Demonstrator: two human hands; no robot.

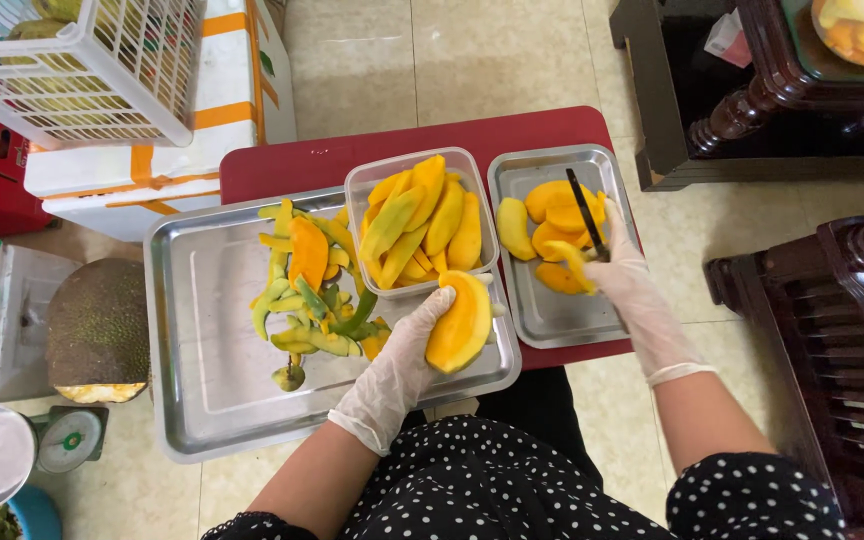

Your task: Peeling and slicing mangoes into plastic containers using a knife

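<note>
While both gloved hands are occupied over the red worktop (pixel 282 165), the status reads as follows.

Left hand: the left hand (pixel 402 355) grasps a peeled mango (pixel 462 322) from below, holding it over the near corner of the big tray (pixel 192 330), just in front of the tub.

Right hand: the right hand (pixel 632 285) is clenched on a knife (pixel 585 212), blade pointing away across the small tray (pixel 562 315); a peel strip (pixel 572 262) hangs by the fingers.

Progress: judged well advanced. Many slices are already cut and several fruits peeled; the held mango is peeled but apparently uncut, and more peeled pieces wait.

Tub: the clear tub (pixel 362 195) is nearly full of yellow slices (pixel 427 225).

Small tray: holds peeled mango pieces (pixel 542 215), bunched at its far end; the near end is bare.

Big tray: holds a heap of green-yellow peels (pixel 307 300) and a stone, right of centre.

Basket: the white basket (pixel 102 70), far left, holds unpeeled fruit, partly visible.
</note>
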